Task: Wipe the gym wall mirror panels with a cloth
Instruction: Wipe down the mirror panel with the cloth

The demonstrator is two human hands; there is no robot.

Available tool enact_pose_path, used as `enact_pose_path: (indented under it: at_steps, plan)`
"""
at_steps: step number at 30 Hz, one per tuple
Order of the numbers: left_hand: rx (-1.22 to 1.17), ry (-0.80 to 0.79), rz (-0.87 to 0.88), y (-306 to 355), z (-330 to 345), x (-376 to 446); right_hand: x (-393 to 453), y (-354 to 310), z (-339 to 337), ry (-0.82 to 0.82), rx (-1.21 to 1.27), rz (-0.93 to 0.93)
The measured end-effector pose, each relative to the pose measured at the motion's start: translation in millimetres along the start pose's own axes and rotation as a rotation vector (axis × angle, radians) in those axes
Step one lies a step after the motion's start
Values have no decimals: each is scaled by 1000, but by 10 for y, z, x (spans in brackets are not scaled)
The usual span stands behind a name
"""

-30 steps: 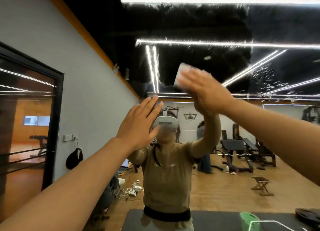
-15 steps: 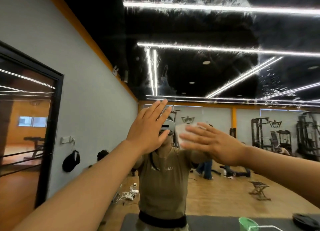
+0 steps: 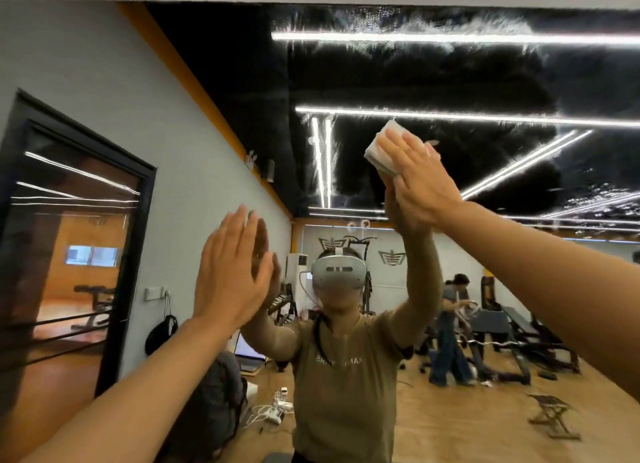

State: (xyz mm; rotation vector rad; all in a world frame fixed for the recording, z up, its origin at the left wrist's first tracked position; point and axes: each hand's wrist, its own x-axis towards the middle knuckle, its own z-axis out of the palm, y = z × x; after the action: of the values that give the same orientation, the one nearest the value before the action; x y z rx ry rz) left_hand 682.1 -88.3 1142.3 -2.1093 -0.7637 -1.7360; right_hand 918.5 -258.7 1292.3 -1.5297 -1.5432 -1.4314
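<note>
The left hand lay flat against the mirror, fingers straight and together, holding nothing. The right hand, raised higher, pressed a folded white cloth to the glass with straight fingers. Behind them the mirror showed the person in a tan shirt and headset, then benches and a second person on the wood floor.
</note>
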Motion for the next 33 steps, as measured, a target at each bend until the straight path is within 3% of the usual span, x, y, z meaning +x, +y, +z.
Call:
enact_pose_path:
  at_steps: [5,12,16,19,24,28,30,33]
  plan:
    - [64,-41,-52,-418,-10,-47,-95,-305,189,70,-18,-48]
    - [67,-46,-31,-505,59,-53,-1229,-642,658,-260,-162,-754]
    - [93,-44,3,-550,63,-60,-1202,-628,638,-375,-217,-927]
    - [124,-42,26,-599,73,-68,-740,-601,595,-276,-147,-814]
    - [134,-23,33,-602,95,-75,283,-655,321,20,-110,-296]
    - [131,-6,47,-621,97,-72,643,-813,365,127,-59,-19]
    - [129,2,50,-623,101,-66,495,-944,532,144,-51,-85]
    - [133,23,61,-623,113,-64,-48,-1137,788,61,-80,-361]
